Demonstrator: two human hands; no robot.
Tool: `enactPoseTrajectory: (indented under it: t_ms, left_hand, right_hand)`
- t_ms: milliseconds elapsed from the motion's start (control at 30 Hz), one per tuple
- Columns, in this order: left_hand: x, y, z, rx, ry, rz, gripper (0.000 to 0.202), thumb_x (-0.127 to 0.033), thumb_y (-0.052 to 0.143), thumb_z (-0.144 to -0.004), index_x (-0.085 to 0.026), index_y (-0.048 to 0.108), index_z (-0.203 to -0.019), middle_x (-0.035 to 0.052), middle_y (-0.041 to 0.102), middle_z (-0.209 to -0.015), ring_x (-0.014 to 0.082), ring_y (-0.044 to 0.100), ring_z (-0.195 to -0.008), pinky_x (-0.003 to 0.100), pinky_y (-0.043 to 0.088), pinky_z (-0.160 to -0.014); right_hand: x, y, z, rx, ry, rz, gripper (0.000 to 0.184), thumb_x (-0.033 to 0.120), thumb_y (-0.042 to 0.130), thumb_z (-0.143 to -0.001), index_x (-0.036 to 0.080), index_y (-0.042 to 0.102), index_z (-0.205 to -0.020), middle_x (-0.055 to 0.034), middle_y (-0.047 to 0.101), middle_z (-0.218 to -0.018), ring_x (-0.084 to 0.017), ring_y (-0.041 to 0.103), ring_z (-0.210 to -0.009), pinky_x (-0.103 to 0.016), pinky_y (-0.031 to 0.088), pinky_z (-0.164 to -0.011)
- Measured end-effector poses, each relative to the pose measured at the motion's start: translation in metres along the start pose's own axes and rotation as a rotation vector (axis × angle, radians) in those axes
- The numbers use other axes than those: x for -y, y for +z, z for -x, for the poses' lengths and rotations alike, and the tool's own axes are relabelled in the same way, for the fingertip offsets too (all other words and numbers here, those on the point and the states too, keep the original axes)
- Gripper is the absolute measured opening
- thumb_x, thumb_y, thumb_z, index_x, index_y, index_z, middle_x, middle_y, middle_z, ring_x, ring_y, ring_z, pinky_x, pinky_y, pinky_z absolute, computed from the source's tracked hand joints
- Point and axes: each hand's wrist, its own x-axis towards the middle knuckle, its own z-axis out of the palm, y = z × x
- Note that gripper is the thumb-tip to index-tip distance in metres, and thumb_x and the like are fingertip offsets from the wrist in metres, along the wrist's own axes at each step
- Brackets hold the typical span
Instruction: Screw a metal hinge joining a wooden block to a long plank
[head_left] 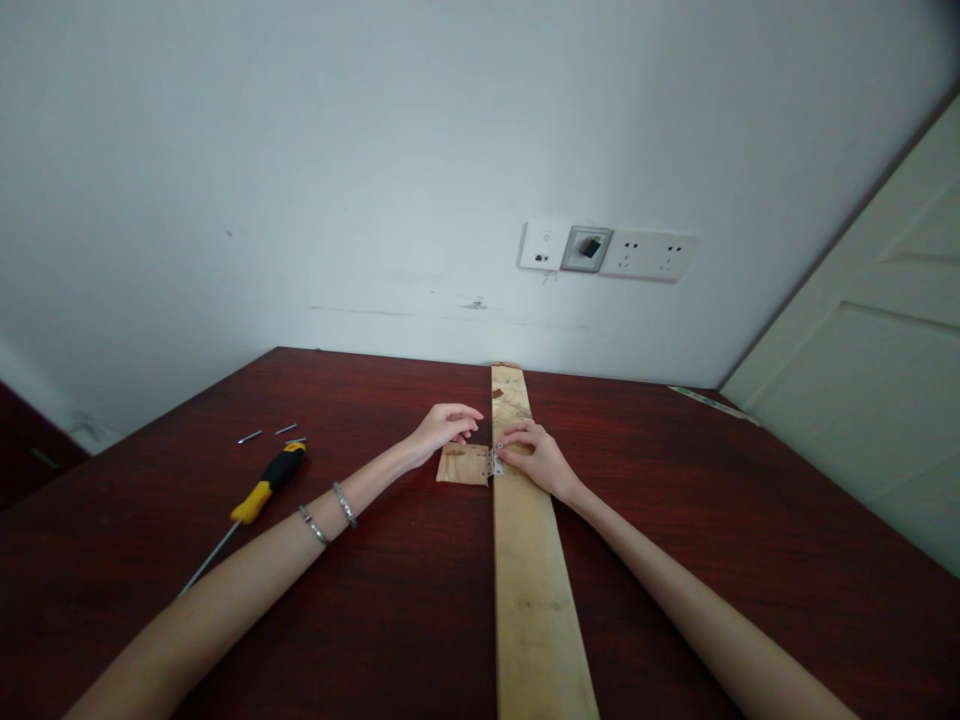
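Tabletop [675, 560] — left hand [442, 430], right hand [536, 462] flank a hinge [494, 462].

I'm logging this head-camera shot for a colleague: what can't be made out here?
Head view:
Metal hinge: right hand covers part of it.
Screwdriver: left forearm hides the tip.
Two metal fasteners: too small to tell screws from nails.
Far-corner strip: too small to identify.
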Motion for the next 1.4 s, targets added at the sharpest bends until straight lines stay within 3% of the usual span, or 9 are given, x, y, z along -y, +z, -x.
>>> enactPoseTrajectory:
  t_ms: [300, 533, 633, 800, 900, 1033, 1233, 1300, 1400]
  left_hand:
    - [0.000, 0.001, 0.001, 0.008, -0.008, 0.013, 0.023, -0.019, 0.065, -0.070, -0.013, 0.071, -0.092, 0.0051, 0.065, -0.078, 0.0103, 0.056, -0.066, 0.020, 0.048, -0.055]
    - [-0.001, -0.001, -0.001, 0.018, 0.017, 0.000, 0.022, -0.020, 0.066, -0.072, -0.014, 0.071, -0.093, 0.0049, 0.066, -0.079, 0.0100, 0.057, -0.065, 0.021, 0.048, -0.057]
    - [-0.015, 0.000, 0.002, 0.026, 0.062, -0.001, 0.021, -0.020, 0.066, -0.074, -0.013, 0.070, -0.093, 0.0042, 0.065, -0.079, 0.0095, 0.057, -0.063, 0.021, 0.048, -0.058]
    - [-0.064, -0.008, 0.021, 0.021, 0.161, -0.041, 0.021, -0.021, 0.066, -0.075, -0.012, 0.070, -0.094, 0.0053, 0.066, -0.082, 0.0100, 0.057, -0.064, 0.024, 0.048, -0.061]
    - [-0.091, -0.035, 0.032, -0.006, 0.211, -0.137, 0.022, -0.023, 0.067, -0.074, -0.012, 0.070, -0.094, 0.0063, 0.067, -0.083, 0.0114, 0.058, -0.067, 0.024, 0.048, -0.062]
    - [-0.106, -0.100, 0.042, -0.008, 0.196, -0.381, 0.022, -0.026, 0.066, -0.072, -0.013, 0.072, -0.089, 0.0073, 0.069, -0.082, 0.0129, 0.059, -0.068, 0.024, 0.048, -0.063]
    - [-0.082, -0.202, 0.056, 0.007, -0.031, -1.013, 0.015, -0.019, 0.060, -0.064, -0.013, 0.070, -0.074, 0.0032, 0.069, -0.073, 0.0143, 0.061, -0.069, 0.022, 0.045, -0.065]
    - [-0.071, -0.224, 0.063, 0.031, -0.131, -1.172, 0.014, -0.017, 0.058, -0.062, -0.013, 0.069, -0.071, 0.0030, 0.068, -0.070, 0.0147, 0.061, -0.066, 0.022, 0.044, -0.063]
    - [-0.056, -0.244, 0.071, 0.160, -0.261, -1.243, 0.015, -0.017, 0.057, -0.061, -0.014, 0.069, -0.069, 0.0023, 0.067, -0.067, 0.0141, 0.060, -0.062, 0.021, 0.042, -0.058]
  right_hand:
    - [0.003, -0.011, 0.003, 0.048, -0.011, -0.077, 0.030, 0.012, 0.061, -0.068, 0.026, 0.074, -0.091, -0.0037, 0.067, -0.106, -0.023, 0.057, -0.104, -0.043, 0.037, -0.099]
    - [0.001, -0.008, 0.009, -0.043, -0.053, -0.124, 0.020, 0.022, 0.058, -0.075, 0.023, 0.073, -0.089, -0.0058, 0.067, -0.102, -0.023, 0.057, -0.103, -0.041, 0.038, -0.098]
    - [0.002, -0.008, 0.010, -0.052, -0.073, -0.131, 0.019, 0.024, 0.057, -0.078, 0.022, 0.072, -0.088, -0.0065, 0.067, -0.101, -0.023, 0.057, -0.102, -0.040, 0.040, -0.096]
    - [0.003, -0.009, 0.011, -0.069, -0.090, -0.116, 0.017, 0.023, 0.056, -0.077, 0.022, 0.071, -0.085, -0.0069, 0.065, -0.097, -0.024, 0.058, -0.099, -0.041, 0.041, -0.093]
    - [0.002, -0.008, 0.012, -0.081, -0.085, -0.116, 0.016, 0.025, 0.057, -0.076, 0.022, 0.071, -0.084, -0.0072, 0.065, -0.097, -0.025, 0.058, -0.098, -0.041, 0.042, -0.092]
    - [0.002, -0.008, 0.013, -0.068, -0.097, -0.130, 0.016, 0.026, 0.057, -0.077, 0.022, 0.071, -0.084, -0.0077, 0.066, -0.097, -0.026, 0.058, -0.099, -0.042, 0.041, -0.093]
    - [0.002, -0.008, 0.012, -0.035, -0.107, -0.136, 0.018, 0.028, 0.056, -0.078, 0.020, 0.072, -0.083, -0.0090, 0.066, -0.097, -0.026, 0.059, -0.097, -0.043, 0.041, -0.092]
    - [0.002, -0.008, 0.012, -0.021, -0.101, -0.130, 0.018, 0.028, 0.056, -0.078, 0.020, 0.072, -0.083, -0.0095, 0.065, -0.098, -0.026, 0.059, -0.098, -0.043, 0.041, -0.093]
    - [0.002, -0.008, 0.012, -0.004, -0.100, -0.125, 0.018, 0.028, 0.056, -0.079, 0.020, 0.072, -0.082, -0.0094, 0.065, -0.098, -0.026, 0.059, -0.098, -0.042, 0.041, -0.093]
